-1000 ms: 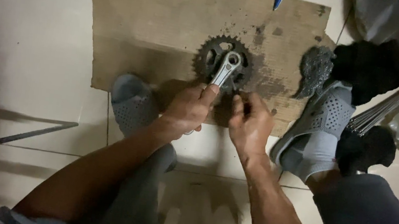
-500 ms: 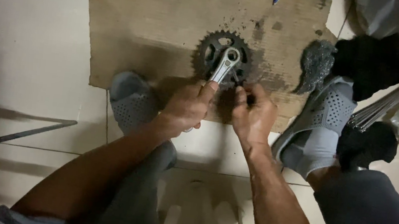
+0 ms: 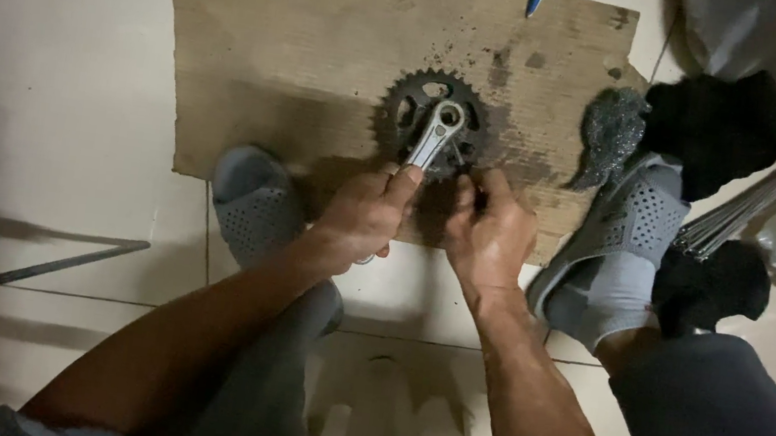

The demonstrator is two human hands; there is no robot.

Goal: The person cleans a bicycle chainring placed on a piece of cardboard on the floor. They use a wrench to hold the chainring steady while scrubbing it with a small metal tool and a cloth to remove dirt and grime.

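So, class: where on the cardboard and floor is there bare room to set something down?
Free: the cardboard's left part, left of the chainring, and the tiles beyond its left edge. Crowded: the right side, with steel wool, black rags, sandal and both hands.

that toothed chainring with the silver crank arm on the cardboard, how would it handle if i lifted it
The chainring and crank arm look like solid metal, so probably stiff and heavy for their size. Dark grime around them suggests a greasy, slippery grip. The teeth may snag skin; lying flat, it seems unlikely to roll.
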